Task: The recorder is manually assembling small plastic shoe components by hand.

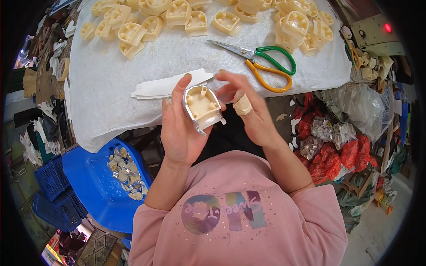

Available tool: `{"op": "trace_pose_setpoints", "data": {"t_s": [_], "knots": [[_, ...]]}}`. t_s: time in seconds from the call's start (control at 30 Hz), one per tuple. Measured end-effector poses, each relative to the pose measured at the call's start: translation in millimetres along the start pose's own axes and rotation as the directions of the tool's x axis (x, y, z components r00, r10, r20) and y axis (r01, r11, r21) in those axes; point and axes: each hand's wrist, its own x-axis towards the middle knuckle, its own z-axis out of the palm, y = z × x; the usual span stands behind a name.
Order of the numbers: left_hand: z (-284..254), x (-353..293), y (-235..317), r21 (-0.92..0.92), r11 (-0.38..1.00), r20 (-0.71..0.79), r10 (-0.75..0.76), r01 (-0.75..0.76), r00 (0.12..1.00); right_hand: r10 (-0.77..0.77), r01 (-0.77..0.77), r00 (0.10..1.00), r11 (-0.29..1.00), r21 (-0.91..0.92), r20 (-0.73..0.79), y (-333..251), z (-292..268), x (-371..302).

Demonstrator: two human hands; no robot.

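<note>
My left hand (179, 128) holds a small cream plastic shell (202, 105), hollow side up, with pegs inside. A shiny silver strip (187, 104) runs around the shell's outer wall, and one end sticks out at the lower edge. Close by on the right is my right hand (249, 111), its fingers apart and tan tape around one digit. Some of its fingertips are partly hidden behind the shell, so I cannot tell whether they touch it. Just beyond both hands lie flat white strips (171, 84) on the white cloth (111, 95).
Scissors (255, 60) with green and orange handles lie open on the cloth. Many cream shells (177, 13) are heaped along the far side. A blue plastic tub (95, 181) at lower left holds silver-edged pieces (128, 173). Red bags (330, 162) sit at right.
</note>
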Motion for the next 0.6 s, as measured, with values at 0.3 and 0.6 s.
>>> {"op": "trace_pose_setpoints", "data": {"t_s": [0.3,0.6], "knots": [[14.1,-3.9,-9.4,0.952,0.197,0.166,0.311,-0.234,0.936,0.006,-0.015,0.999,0.965,-0.261,-0.033,-25.1,-3.1,0.0],[17.1,-5.0,10.7,0.989,0.11,0.071,0.224,-0.098,0.972,0.03,-0.033,0.998,0.998,-0.056,-0.049,-15.8,-23.1,11.9]]}}
